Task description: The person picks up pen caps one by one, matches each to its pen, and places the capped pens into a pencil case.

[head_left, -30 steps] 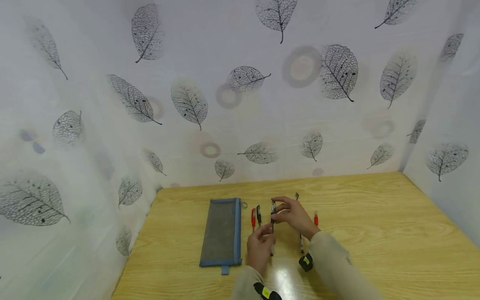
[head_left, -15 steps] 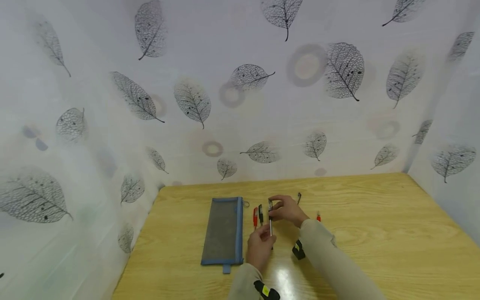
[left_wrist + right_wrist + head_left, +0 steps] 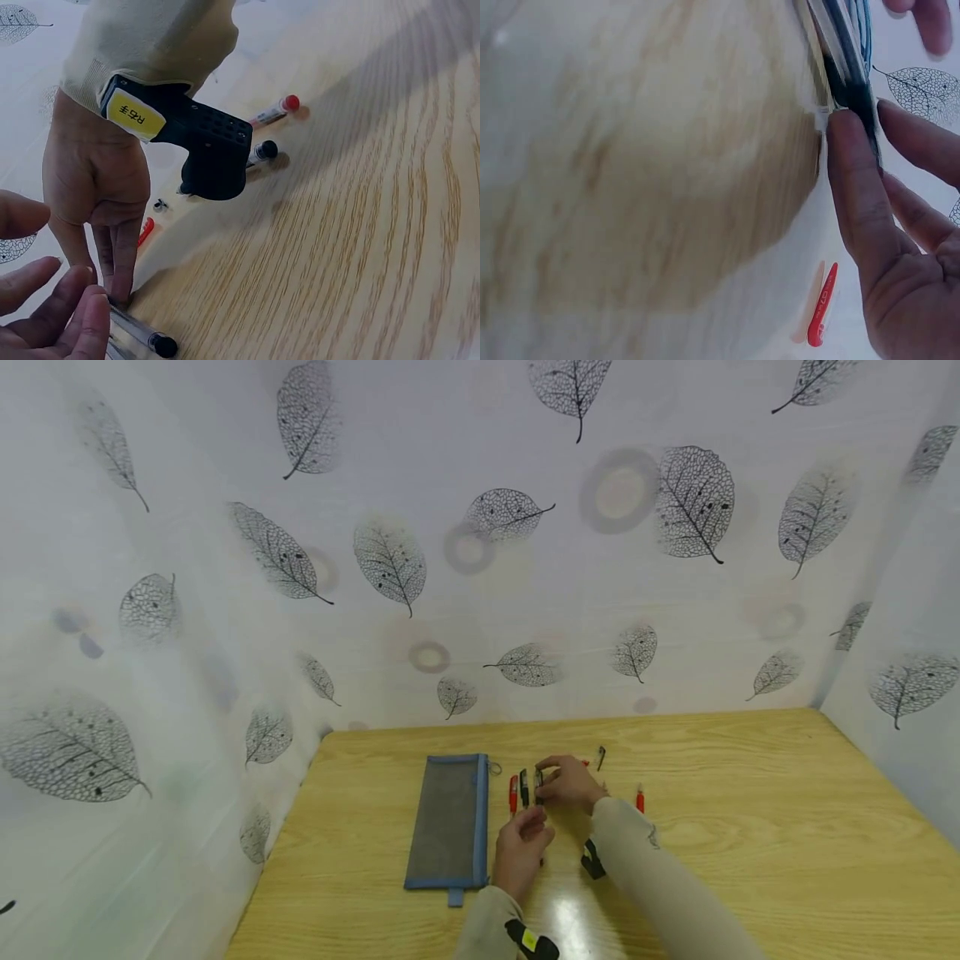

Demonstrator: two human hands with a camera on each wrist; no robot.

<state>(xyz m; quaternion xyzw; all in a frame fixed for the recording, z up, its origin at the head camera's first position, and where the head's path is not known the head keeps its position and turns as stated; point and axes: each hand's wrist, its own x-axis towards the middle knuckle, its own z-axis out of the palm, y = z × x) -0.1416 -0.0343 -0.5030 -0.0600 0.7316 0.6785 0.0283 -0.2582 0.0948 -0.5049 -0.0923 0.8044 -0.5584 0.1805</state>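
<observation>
Currently the right hand (image 3: pixel 572 782) pinches a black-and-clear pen (image 3: pixel 853 91), the left hand (image 3: pixel 519 853) near it with thumb and fingers apart

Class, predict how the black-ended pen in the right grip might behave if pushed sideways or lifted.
The black-ended pen would probably roll, as its barrel looks slim and round. It may be slightly slippery, since that barrel looks smooth and glossy. It is likely stiff, judging by its straight line.
</observation>
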